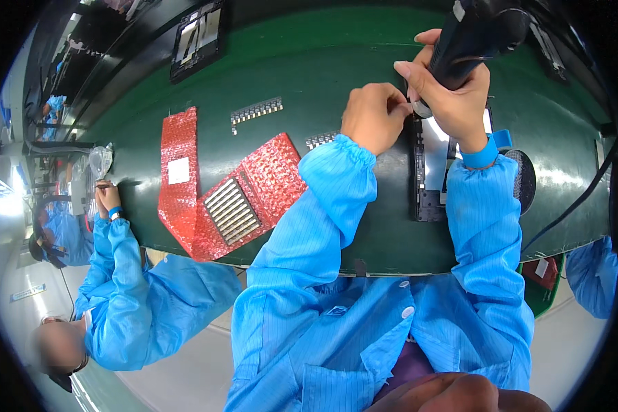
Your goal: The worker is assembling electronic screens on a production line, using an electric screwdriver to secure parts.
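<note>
My right hand [455,104] is wrapped round a thick black hand-held tool [453,58], which has a pale metal tip pointing down. Beneath it, at the right of the bench, lies a black device frame [429,206] with silvery panels, partly covered by my hand and sleeve. Thumb and forefinger of my left hand [372,118] are pinched together at the frame's upper left edge, close beside the tool's tip. What they hold, if anything, is too small to make out. A strip of small dark parts [320,140] lies left of my left hand, partly behind the sleeve.
Red bubble wrap [178,141] lies on the green bench, carrying a tray of pale bars [232,211]. Another strip of parts [257,110] sits beyond it. A second black frame [198,41] stands far left. At right are a round black object [524,182] and a cable [573,202]. A co-worker [127,295] sits left.
</note>
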### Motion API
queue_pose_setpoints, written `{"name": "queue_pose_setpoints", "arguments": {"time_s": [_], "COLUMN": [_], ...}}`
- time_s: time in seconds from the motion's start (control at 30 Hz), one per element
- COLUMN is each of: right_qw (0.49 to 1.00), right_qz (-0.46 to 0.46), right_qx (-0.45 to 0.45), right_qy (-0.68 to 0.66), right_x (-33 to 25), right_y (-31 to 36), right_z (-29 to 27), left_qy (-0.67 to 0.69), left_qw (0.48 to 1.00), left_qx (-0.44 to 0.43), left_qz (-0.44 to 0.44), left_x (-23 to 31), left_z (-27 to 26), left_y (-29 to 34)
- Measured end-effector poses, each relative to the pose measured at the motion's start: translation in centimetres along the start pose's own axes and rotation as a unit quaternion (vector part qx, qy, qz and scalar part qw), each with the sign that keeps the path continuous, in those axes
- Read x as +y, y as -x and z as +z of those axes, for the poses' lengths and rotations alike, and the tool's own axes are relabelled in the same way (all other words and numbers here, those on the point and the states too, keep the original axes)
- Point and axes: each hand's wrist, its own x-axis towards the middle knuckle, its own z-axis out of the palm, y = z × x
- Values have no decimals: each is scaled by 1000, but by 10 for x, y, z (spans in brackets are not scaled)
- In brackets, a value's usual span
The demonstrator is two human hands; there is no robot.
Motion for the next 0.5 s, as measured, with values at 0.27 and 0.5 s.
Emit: {"name": "queue_pose_setpoints", "arguments": {"time_s": [0.27,0.5], "right_qw": [997,997], "right_qz": [59,56], "right_qx": [0,20], "right_qy": [-42,-48], "right_x": [-4,-4], "right_y": [0,0], "right_z": [-4,-3], "left_qy": [-211,-184], "left_qw": [974,982], "left_qx": [51,50], "left_qz": [67,-16], "left_x": [-10,-22], "left_z": [-70,-67], "left_y": [39,54]}}
